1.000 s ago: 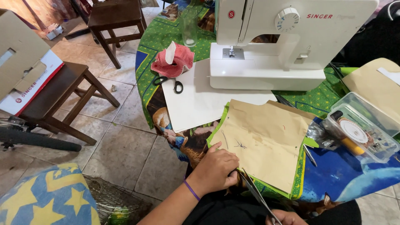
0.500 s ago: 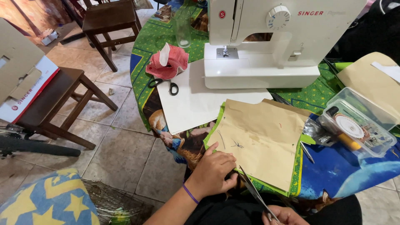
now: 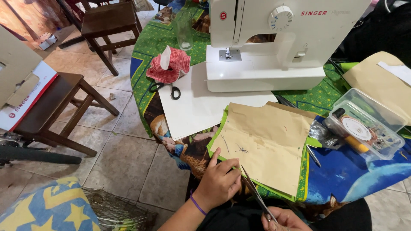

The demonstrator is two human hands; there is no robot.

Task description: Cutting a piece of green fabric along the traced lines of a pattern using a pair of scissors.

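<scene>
Your left hand [image 3: 219,183] is pressing down on the near edge of the brown pattern [image 3: 267,145], fingers curled together on paper and green fabric [image 3: 302,171] beneath. Your right hand [image 3: 284,219], at five o'clock from it, is gripping the shears [image 3: 255,193], grip clamped on the handles, blades pointing up toward eleven o'clock at the pattern's edge. The pattern is lying at the worktop's [image 3: 364,184] near side. At twelve o'clock the sewing machine [image 3: 274,42] is standing; at ten o'clock small scissors [image 3: 165,89] are resting beside a red cloth [image 3: 169,66]. A clear box [image 3: 364,124] is sitting at three o'clock.
</scene>
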